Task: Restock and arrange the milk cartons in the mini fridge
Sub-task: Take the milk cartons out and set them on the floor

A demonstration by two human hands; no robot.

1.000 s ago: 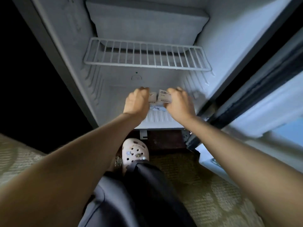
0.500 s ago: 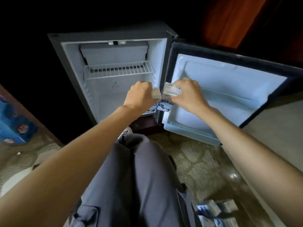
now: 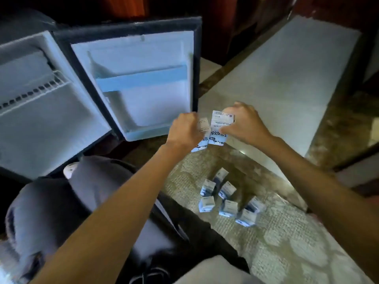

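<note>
Left hand: my left hand is curled round the left carton, covering most of its near face.
Right hand: my right hand grips the right carton close to its top.
Where the pair is: both hang upright, side by side and almost touching, in front of the lower right corner of the open door, above the carpet.
Stock: the spare cartons stand in a loose cluster on the carpet under my right forearm (seven, I think; they are blurred).
Step, as I judge it: swing the pair left into the mini fridge, below the wire shelf.
Doing it well: start at a back corner of the fridge floor, set the bases flat, printed faces outward and sides touching, so later rows fit.
Watch for: squeezing the soft card, or clipping the door edge as I turn.
</note>
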